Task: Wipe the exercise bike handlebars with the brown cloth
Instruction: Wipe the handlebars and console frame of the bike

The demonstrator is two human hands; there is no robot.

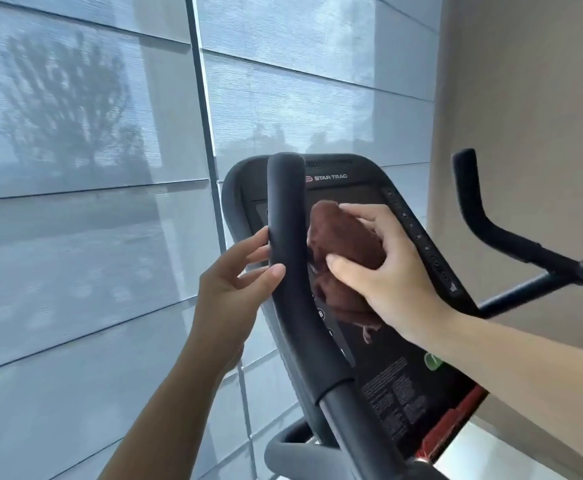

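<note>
Nearest me, the left hand (234, 282) holds the left bar (285, 220) lightly, thumb on its front face and fingers curled round the far side, slightly spread. Just right of it, the right hand (387, 271) grips the cloth (345, 244), bunched into a wad, fingers curled over the top and thumb pressed underneath. The cloth sits in front of the console (404, 375), right beside the left bar; I cannot tell whether it touches either. Further off the right bar (491, 230) stands bare. Beyond are grey blinds (75, 168) and a beige wall (525, 98).
</note>
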